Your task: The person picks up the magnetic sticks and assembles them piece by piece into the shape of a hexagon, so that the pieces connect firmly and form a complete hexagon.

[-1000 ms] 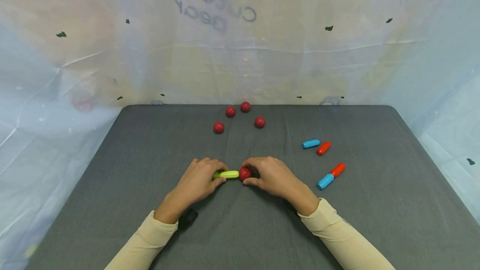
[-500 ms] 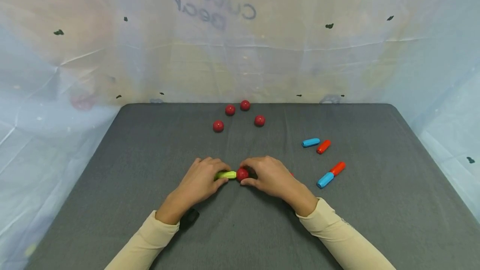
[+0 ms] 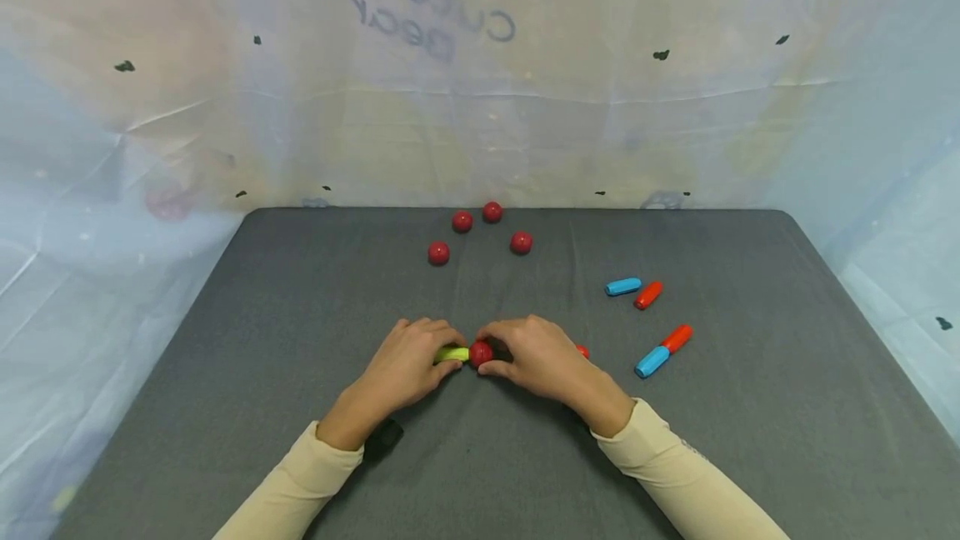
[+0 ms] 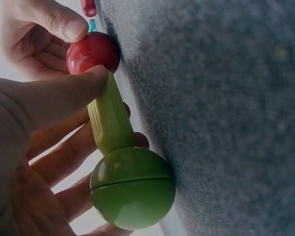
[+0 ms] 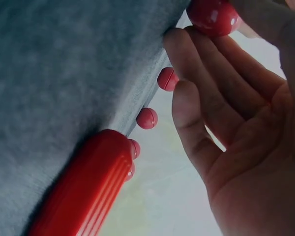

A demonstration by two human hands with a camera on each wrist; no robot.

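Note:
In the head view my left hand (image 3: 411,361) and right hand (image 3: 536,357) meet low over the table. The left pinches a yellow-green ridged stick (image 3: 453,354); the left wrist view shows its thumb on the stick (image 4: 110,115). A green ball (image 4: 132,189) sits on the stick's near end, mostly hidden by the left hand in the head view. At the other end is a red ball (image 3: 481,354), which the right thumb and fingers pinch. Beside the right hand lies a red ridged stick (image 5: 86,184), mostly covered by that hand in the head view.
Several loose red balls (image 3: 438,253) lie toward the table's (image 3: 262,315) far edge. To the right are a short blue stick (image 3: 623,287), a short red stick (image 3: 648,295) and a joined blue-and-red stick (image 3: 664,351). A printed sheet (image 3: 480,132) hangs behind.
The hands have drawn slightly closer: the right hand and red ball shifted left, the left hand right. Less of the yellow-green stick shows. A red stick's end now peeks out beside the right hand.

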